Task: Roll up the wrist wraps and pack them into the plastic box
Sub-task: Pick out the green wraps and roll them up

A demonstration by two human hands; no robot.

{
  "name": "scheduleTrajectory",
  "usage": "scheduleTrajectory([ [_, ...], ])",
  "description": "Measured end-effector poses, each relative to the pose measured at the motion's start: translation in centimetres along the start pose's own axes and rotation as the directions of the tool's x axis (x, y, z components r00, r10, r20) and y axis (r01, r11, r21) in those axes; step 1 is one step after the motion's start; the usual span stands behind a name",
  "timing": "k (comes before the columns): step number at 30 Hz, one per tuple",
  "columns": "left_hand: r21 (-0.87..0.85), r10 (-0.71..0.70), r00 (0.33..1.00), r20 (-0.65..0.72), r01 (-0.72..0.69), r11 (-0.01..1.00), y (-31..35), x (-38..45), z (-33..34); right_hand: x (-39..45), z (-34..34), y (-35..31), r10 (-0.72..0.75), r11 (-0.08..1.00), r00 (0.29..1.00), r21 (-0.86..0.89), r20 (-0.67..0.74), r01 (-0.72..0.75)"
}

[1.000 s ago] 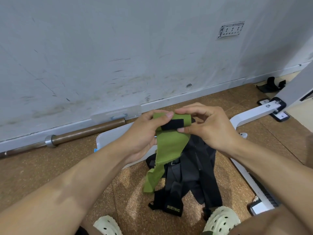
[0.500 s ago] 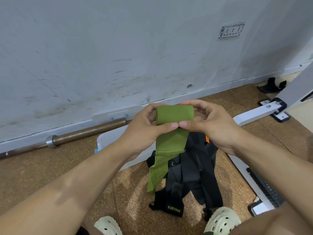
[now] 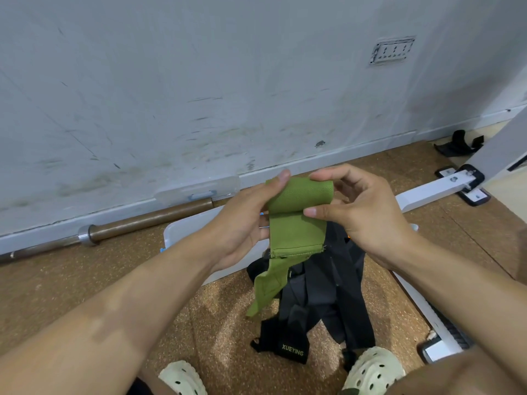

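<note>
A green wrist wrap point(image 3: 296, 215) is held in mid-air, its top end wound into a thick roll and its loose tail hanging down to the left. My left hand point(image 3: 242, 226) grips the roll's left end, thumb on top. My right hand point(image 3: 362, 212) pinches the right end, thumb under the roll and fingers curled over it. Below lies a pile of black wrist wraps point(image 3: 316, 303) on the cork floor, one marked XUEYING. The clear plastic box point(image 3: 185, 232) sits behind my left hand, mostly hidden.
A barbell point(image 3: 122, 226) lies along the wall at left, with the box's clear lid point(image 3: 196, 189) leaning against the wall behind it. A white bench frame point(image 3: 436, 189) runs along the right. My two pale clogs point(image 3: 373, 369) are at the bottom edge.
The roll has grown thicker and the hanging tail shorter as both hands turned it. The black strap seen on the roll a second ago is now wound inside.
</note>
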State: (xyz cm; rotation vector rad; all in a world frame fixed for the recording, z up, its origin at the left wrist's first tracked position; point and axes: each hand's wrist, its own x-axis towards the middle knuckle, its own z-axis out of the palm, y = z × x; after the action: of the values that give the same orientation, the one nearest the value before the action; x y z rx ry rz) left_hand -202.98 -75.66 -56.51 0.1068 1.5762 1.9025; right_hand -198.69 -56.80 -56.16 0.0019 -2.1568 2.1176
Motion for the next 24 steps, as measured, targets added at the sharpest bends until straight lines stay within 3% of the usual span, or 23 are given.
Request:
scheduleTrajectory([
  [9, -0.006, 0.009, 0.999, -0.034, -0.010, 1.000, 0.16, -0.01, -0.21, -0.20, 0.40, 0.64, -0.097, 0.993, 0.995, -0.073, -0.025, 0.095],
  [14, 0.047, 0.082, 0.991, -0.103, -0.077, 0.996, 0.04, -0.05, -0.84, 0.21, -0.22, -0.10, 0.062, 0.997, 0.995, -0.056, 0.078, -0.058],
  [19, 0.024, 0.134, 0.984, -0.119, -0.132, 0.991, 0.50, -0.47, -0.65, 0.38, -0.15, 0.03, 0.268, 0.961, 0.938, 0.011, 0.218, -0.277],
  [24, -0.011, 0.134, 0.984, -0.114, -0.137, 0.991, 0.48, -0.46, -0.79, 0.17, -0.12, 0.03, 0.198, 0.978, 0.959, 0.028, 0.202, -0.208],
])
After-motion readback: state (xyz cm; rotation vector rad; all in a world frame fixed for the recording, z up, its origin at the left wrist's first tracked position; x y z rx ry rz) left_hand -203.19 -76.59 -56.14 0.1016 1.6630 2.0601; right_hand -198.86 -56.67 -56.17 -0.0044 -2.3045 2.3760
